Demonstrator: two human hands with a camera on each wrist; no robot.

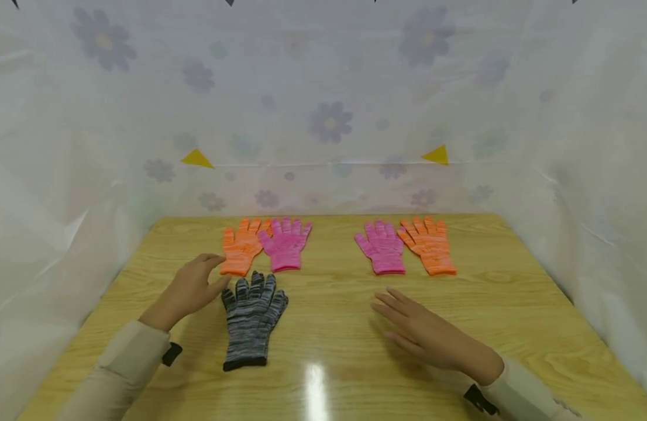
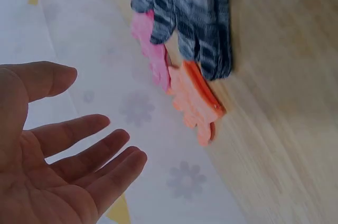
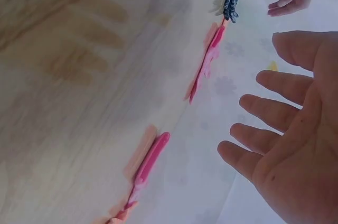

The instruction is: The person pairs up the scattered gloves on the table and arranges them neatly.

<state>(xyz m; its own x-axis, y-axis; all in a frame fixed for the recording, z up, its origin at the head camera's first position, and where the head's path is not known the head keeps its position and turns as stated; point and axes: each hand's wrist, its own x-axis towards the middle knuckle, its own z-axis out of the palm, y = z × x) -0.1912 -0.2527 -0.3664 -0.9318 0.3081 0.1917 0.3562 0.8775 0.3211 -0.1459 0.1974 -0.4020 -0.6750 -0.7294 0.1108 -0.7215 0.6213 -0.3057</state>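
Note:
In the head view a grey-and-black striped knit glove (image 1: pixel 252 321) lies at the left front of the table, fingers pointing away. My left hand (image 1: pixel 192 286) hovers just left of its fingertips, holding nothing; its fingers are extended in the left wrist view. Behind lie an orange glove (image 1: pixel 241 251) and a pink glove (image 1: pixel 285 248), slightly overlapping. Another pink glove (image 1: pixel 382 250) and orange glove (image 1: pixel 430 248) lie side by side at the back right. My right hand (image 1: pixel 429 333) is above the wood in front of that pair, fingers spread and holding nothing.
The wooden table (image 1: pixel 334 327) is enclosed by a white flower-printed sheet (image 1: pixel 323 70) at the back and plain white sheeting at the sides. Two yellow triangles, a left one (image 1: pixel 198 158) and a right one (image 1: pixel 436 155), show on the back sheet.

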